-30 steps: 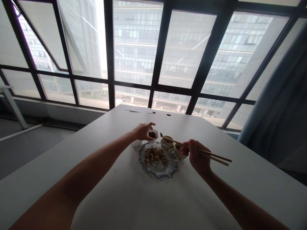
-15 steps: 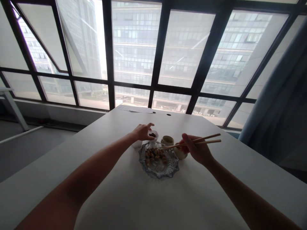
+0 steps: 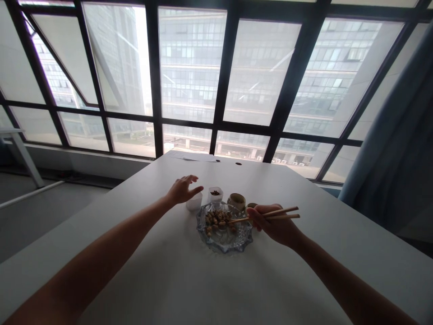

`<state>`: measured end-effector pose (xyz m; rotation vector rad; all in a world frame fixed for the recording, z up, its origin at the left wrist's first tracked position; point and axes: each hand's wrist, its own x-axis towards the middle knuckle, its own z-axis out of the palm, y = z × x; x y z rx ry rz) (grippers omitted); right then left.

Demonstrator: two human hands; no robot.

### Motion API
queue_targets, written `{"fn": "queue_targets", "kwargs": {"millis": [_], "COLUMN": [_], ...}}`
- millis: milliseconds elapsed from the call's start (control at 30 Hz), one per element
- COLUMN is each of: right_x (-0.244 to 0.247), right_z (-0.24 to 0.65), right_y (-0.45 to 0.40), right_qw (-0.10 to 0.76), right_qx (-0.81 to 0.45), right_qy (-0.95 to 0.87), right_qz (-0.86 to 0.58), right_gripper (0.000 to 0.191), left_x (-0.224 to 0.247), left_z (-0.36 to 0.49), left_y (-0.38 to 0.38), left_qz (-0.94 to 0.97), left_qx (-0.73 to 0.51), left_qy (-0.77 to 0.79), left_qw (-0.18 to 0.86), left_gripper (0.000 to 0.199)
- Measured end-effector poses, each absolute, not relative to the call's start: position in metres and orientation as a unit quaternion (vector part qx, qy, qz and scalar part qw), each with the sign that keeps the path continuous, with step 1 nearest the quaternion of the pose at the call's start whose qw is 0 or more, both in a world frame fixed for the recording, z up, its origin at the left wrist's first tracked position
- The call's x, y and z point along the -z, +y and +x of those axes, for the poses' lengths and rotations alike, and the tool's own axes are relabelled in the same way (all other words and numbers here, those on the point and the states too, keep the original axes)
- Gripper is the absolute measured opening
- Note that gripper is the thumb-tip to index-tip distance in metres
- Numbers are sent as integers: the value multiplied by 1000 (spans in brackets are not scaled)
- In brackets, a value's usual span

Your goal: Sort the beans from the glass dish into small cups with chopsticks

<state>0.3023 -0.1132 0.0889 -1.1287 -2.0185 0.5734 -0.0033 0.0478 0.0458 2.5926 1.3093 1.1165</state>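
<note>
My right hand (image 3: 275,224) is closed around wooden chopsticks (image 3: 282,213), whose tips reach among small brown pieces (image 3: 219,218) in a scalloped glass dish (image 3: 225,247). Whether the tips pinch a piece is too small to tell. My left hand (image 3: 184,189), fingers apart and holding nothing, is above and beside a white cup (image 3: 194,203) at the dish's upper left. Behind the dish stands a small white container (image 3: 215,195) with dark bits in it. To its right is a greenish round cup (image 3: 237,201); a second one (image 3: 251,206) is partly hidden behind my right hand.
White paper (image 3: 196,157) lies at the far edge of the white table (image 3: 209,289), near two dark round holes. Beyond it are large windows. A blue-grey curtain (image 3: 389,131) hangs at the right, and another table's leg (image 3: 27,160) stands at the left.
My left hand has let go of the small white container and moved left. My right hand has come down slightly, lowering the chopstick tips into the brown pieces.
</note>
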Motion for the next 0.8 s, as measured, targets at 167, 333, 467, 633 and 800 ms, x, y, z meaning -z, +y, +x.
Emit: {"fn": "queue_targets", "kwargs": {"millis": [167, 333, 467, 633, 800], "right_x": [-89, -84, -79, -60, -27], "right_z": [302, 305, 315, 322, 325], "right_y": [-114, -118, -119, -123, -134], "right_qw": [376, 407, 471, 623, 676], "right_qx": [-222, -225, -247, -319, -376], "right_qy": [-794, -767, -706, -505, -374], "right_qz": [-424, -441, -467, -504, -511], "right_gripper": [49, 46, 47, 52, 54], "left_x": [-26, -17, -10, 0, 5], "left_z": [-24, -27, -25, -22, -24], "left_y": [50, 43, 37, 35, 35], "left_qz": [798, 784, 785, 788, 790], "left_qx": [-393, -398, -392, -377, -361], "left_qy": [452, 462, 456, 468, 478], "left_qw": [63, 119, 148, 136, 130], "left_gripper": [57, 62, 65, 73, 73]}}
